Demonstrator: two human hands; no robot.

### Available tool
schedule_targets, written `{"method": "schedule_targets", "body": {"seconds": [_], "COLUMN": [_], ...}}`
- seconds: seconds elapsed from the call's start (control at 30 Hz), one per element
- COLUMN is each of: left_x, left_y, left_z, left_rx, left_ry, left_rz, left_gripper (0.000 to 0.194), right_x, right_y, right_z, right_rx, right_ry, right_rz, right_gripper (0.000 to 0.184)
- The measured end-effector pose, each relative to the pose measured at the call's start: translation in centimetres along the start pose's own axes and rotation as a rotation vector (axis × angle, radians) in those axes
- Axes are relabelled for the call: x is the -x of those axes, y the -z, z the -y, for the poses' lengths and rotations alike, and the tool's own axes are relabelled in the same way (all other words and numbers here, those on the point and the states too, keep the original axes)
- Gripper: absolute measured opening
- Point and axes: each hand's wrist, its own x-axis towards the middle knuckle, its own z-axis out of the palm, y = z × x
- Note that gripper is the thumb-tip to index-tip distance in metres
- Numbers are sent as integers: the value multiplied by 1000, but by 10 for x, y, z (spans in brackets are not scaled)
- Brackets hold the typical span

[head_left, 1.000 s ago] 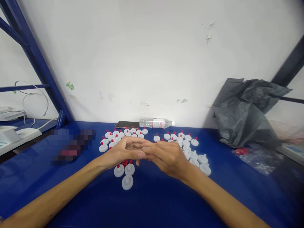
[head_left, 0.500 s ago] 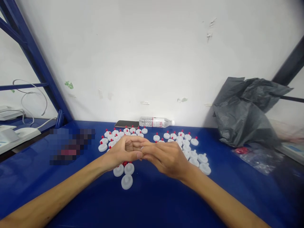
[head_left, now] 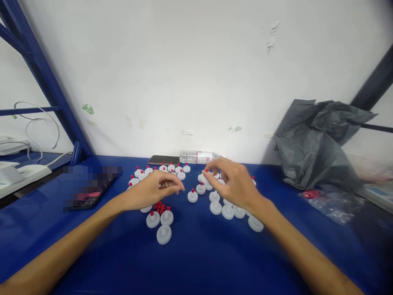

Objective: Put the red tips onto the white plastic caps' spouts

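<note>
My left hand [head_left: 155, 189] hovers over a small pile of loose red caps [head_left: 159, 206], its fingers curled and thumb pinched to a fingertip; what they hold is hidden. My right hand [head_left: 235, 185] reaches further back, thumb and forefinger pinched on a white disc with a red cap [head_left: 206, 172]. Red-capped white discs [head_left: 162, 168] stand in rows behind the left hand. One capped disc [head_left: 192, 196] sits between the hands. Plain white discs [head_left: 163, 234] lie near the front, and more of them [head_left: 227, 212] lie under the right wrist.
The blue table [head_left: 196, 262] runs to a white wall. A phone [head_left: 163, 159] and a lying water bottle [head_left: 196, 157] rest at the wall. A black plastic bag [head_left: 313, 147] and a clear bag [head_left: 331, 200] sit right. A blurred dark device [head_left: 89, 192] lies left.
The hands were joined together at the centre; now they have separated. The right hand moved back and right with a capped disc, and the left hand drew slightly left.
</note>
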Motion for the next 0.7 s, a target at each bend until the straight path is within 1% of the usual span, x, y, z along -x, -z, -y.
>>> {"method": "schedule_targets", "body": {"seconds": [0.07,0.13,0.2,0.27,0.4,0.5,0.57,0.7], "left_x": [2,4,5,6,6,6,6,6], "left_y": [14,24,29,29,27,25,23,16], "left_z": [-3,-5,-6,-5,0,1,2,5], "left_rx": [-125,-186,-198,-175,-129,-141,-158,-130], "left_ry": [15,44,79,111,167,201,182,92], "left_rz": [100,200,275,310,336,354,357,344], "left_gripper": [30,26,22,20,23,23,20,16], "right_x": [-5,-8,-9,-7,-5,-4,-4,-5], "right_y": [11,17,18,15,5,-1,-3,-1], "right_z": [-8,-13,-14,-13,-10,-10,-10,-9], "right_rx": [14,15,-2,-24,-35,-34,-25,0], "right_ry": [-130,-228,-283,-297,-264,-240,-227,-212], "right_rz": [130,266,372,448,528,557,566,558], "right_gripper": [15,15,15,12,11,13,12,8]}}
